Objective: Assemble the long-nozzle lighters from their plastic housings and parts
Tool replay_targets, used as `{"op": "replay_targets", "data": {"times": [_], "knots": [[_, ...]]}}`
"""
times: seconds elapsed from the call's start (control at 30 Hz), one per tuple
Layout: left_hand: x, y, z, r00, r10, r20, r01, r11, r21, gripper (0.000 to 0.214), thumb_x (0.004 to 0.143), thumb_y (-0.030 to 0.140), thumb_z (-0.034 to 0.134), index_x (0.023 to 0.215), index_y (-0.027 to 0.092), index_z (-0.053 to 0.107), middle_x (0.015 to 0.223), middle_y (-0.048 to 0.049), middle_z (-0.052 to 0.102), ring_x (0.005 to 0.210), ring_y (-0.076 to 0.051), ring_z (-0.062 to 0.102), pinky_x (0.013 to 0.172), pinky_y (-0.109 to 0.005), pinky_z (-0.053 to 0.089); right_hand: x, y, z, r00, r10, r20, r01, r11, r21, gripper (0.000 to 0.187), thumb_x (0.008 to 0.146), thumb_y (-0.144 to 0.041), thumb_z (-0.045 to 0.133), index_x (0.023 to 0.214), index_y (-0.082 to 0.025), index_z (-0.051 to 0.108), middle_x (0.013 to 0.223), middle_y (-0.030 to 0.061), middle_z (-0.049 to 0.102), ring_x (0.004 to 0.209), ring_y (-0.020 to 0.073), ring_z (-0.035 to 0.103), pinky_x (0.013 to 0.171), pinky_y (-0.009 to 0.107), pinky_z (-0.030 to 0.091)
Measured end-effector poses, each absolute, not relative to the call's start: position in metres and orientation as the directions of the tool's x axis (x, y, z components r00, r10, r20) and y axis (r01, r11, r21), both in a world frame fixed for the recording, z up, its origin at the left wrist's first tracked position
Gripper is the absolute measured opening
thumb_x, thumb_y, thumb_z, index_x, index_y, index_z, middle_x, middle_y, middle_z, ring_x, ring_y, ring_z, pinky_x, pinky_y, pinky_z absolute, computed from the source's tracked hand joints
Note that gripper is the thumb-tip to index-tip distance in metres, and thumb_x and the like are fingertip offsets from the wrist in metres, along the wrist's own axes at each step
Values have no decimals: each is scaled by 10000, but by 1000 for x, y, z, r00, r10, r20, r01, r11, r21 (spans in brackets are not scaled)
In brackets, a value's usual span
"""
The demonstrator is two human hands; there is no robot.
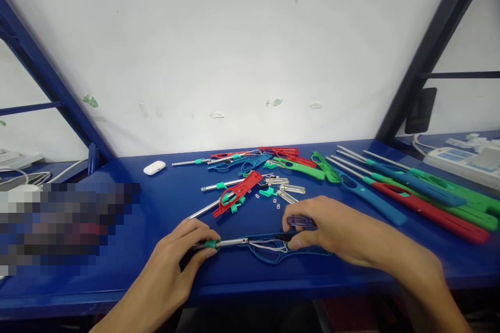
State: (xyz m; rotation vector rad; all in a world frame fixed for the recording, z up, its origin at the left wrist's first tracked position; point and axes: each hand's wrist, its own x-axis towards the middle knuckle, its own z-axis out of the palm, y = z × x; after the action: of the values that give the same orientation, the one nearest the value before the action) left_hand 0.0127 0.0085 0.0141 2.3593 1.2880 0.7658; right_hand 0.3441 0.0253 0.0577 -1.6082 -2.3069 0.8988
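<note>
My left hand (pixel 185 255) is closed around the metal tube (pixel 234 242) of a long lighter, beside its green collar (pixel 211 244). The tube's near end meets an open blue handle shell (pixel 269 260) lying flat on the table. Loose white wires (pixel 269 246) run inside the shell to a small black part (pixel 284 238). At the shell's right end, my right hand (pixel 330 223) is closed, thumb and fingertips by the black part. A purple see-through handle (pixel 300 221) sits under its curled fingers; the tool's tip is hidden.
Loose tubes, red shells (pixel 240 192) and clear fuel tanks (pixel 292 188) lie behind my hands. Several assembled lighters (pixel 429 210) are at the right. A white earbud case (pixel 154 167) lies at the back left. A power strip (pixel 461 161) stands far right.
</note>
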Motion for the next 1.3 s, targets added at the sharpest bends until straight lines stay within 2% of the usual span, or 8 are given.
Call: {"op": "replay_targets", "data": {"times": [0.23, 0.4, 0.57, 0.77, 0.87, 0.97, 1.07, 1.3], "knots": [[12, 8, 13, 481, 825, 295, 662, -563, 495, 281, 1102, 306, 472, 1111, 306, 753, 1083, -16, 668, 952, -165, 679, 873, -243, 518, 344, 25, 59, -395, 902, -177, 785, 231, -575, 131, 842, -347, 803, 965, -310, 776, 921, -16, 749, 855, 216, 684, 733, 264, 433], [12, 7, 12, 453, 827, 334, 663, -563, 494, 245, 1094, 317, 493, 1185, 308, 720, 1054, -11, 681, 911, -166, 681, 836, -246, 530, 344, 25, 58, -397, 901, -176, 785, 234, -574, 139, 844, -354, 805, 971, -304, 780, 926, -10, 751, 852, 215, 688, 728, 263, 437], [13, 5, 12, 436, 852, 290, 675, -523, 521, 172, 1078, 373, 545, 1041, 290, 692, 1056, -10, 677, 947, -182, 673, 848, -260, 531, 343, 25, 58, -397, 903, -166, 784, 239, -572, 150, 837, -346, 811, 977, -301, 781, 908, -8, 746, 837, 212, 680, 716, 261, 433], [13, 9, 10, 431, 844, 319, 656, -536, 531, 171, 1041, 398, 618, 983, 288, 736, 1052, -9, 678, 932, -179, 694, 844, -244, 536, 342, 20, 64, -409, 903, -132, 764, 260, -591, 101, 853, -294, 811, 947, -297, 774, 931, -42, 764, 873, 192, 678, 721, 245, 426], [14, 10, 9, 423, 833, 356, 642, -553, 531, 182, 1034, 401, 628, 975, 292, 760, 1020, -4, 683, 890, -167, 699, 817, -227, 534, 345, 17, 67, -441, 893, -89, 744, 308, -593, 84, 925, -375, 767, 968, -305, 785, 972, -43, 785, 909, 198, 694, 764, 255, 441], [14, 10, 6, 410, 831, 377, 633, -556, 538, 164, 1025, 404, 649, 984, 299, 768, 1013, 5, 685, 886, -159, 695, 822, -216, 525, 346, 16, 68, -469, 882, -46, 729, 357, -584, 150, 975, -447, 725, 972, -312, 789, 1008, -50, 801, 947, 201, 705, 815, 262, 448], [14, 10, 3, 409, 829, 382, 623, -559, 547, 145, 1019, 394, 663, 986, 297, 765, 1001, 9, 687, 891, -158, 692, 830, -213, 519, 343, 17, 69, -460, 887, -45, 744, 358, -564, 118, 958, -410, 753, 948, -299, 790, 985, -49, 802, 924, 196, 709, 804, 262, 448], [14, 13, 0, 421, 806, 417, 602, -592, 536, 156, 1022, 389, 659, 963, 283, 756, 979, 7, 690, 871, -158, 687, 815, -211, 517, 333, 18, 67, -482, 876, -19, 763, 410, -499, 143, 1020, -372, 681, 959, -283, 774, 958, -34, 798, 913, 194, 703, 767, 271, 428]]}}
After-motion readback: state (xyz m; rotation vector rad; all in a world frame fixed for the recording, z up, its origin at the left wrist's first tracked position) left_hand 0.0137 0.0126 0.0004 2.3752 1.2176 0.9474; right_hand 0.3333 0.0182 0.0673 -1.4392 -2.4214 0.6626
